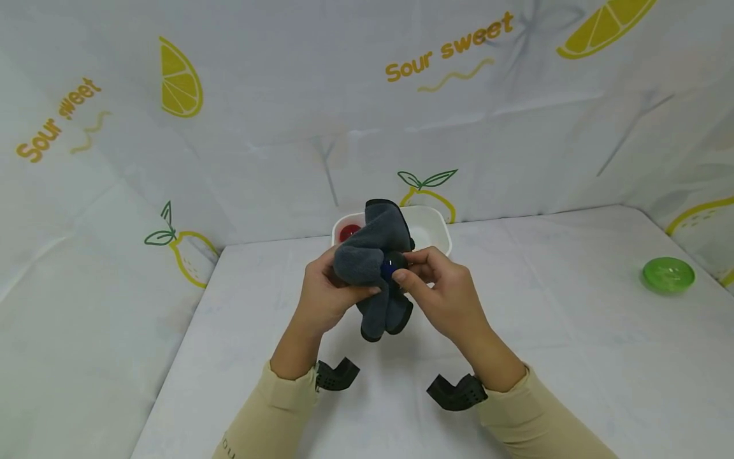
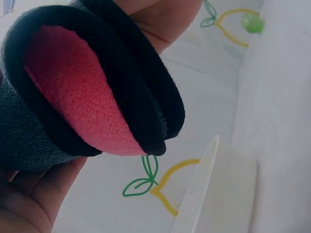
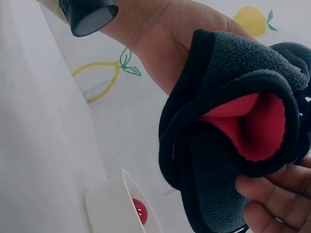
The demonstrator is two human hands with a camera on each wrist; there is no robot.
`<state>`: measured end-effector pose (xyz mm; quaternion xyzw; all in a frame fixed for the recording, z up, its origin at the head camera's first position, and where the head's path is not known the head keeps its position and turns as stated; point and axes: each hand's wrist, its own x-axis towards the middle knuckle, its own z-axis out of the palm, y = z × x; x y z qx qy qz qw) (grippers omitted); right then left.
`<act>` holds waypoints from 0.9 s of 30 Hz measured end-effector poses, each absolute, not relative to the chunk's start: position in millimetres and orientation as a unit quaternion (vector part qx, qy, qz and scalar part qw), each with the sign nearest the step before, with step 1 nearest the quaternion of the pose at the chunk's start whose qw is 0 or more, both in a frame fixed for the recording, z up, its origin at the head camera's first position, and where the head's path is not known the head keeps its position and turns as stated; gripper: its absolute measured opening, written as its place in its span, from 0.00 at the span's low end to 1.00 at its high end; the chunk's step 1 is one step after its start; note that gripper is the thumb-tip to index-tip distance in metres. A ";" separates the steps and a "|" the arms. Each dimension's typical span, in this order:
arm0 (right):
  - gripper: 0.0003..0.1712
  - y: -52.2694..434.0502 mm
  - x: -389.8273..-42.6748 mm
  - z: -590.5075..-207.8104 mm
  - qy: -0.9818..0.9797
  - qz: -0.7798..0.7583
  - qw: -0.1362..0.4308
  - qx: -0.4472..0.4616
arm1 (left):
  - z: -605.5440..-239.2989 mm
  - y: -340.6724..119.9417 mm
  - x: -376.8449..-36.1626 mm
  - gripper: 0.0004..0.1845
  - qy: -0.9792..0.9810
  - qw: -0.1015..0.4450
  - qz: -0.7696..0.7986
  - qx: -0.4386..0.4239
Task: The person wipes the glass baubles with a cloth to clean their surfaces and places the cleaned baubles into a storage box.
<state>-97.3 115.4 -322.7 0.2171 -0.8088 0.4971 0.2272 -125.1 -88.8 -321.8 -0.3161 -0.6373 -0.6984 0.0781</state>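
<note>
A grey fleecy cloth [image 1: 373, 248] with black edging is bunched up between both hands, above the table. My left hand [image 1: 329, 290] grips it from the left, thumb across the front. A pink-red side of the cloth [image 2: 82, 92] shows inside its folds in the left wrist view. On the cloth's right side, the thumb and fingers of my right hand [image 1: 444, 287] pinch a shiny dark blue round thing [image 1: 391, 264]; the cloth partly covers it. From the right wrist view, the folded cloth [image 3: 214, 204] opens like a pocket near my fingertips.
Behind the hands stands a white tub [image 1: 438, 231] with a red round object [image 1: 348, 232] in its left part. A green translucent dish [image 1: 668, 275] lies at the far right of the white-covered table [image 1: 550, 306]. A lemon-printed sheet [image 1: 275, 115] hangs behind.
</note>
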 end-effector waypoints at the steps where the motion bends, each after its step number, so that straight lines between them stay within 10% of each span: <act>1: 0.14 115.3 -97.2 -322.6 -0.810 0.504 0.215 0.210 | -322.2 -88.6 -125.3 0.29 -0.637 0.078 -0.698 -0.319; 8: 0.18 117.5 -98.7 -320.6 -0.816 0.521 0.159 0.195 | -322.5 -88.2 -125.9 0.27 -0.661 0.098 -0.682 -0.296; 20: 0.30 115.4 -101.1 -322.2 -0.811 0.424 0.285 0.283 | -320.8 -89.5 -128.7 0.27 -0.689 0.072 -0.687 -0.222; 27: 0.33 113.4 -101.8 -323.5 -0.806 0.440 0.269 0.290 | -321.7 -88.7 -130.2 0.23 -0.692 0.063 -0.686 -0.217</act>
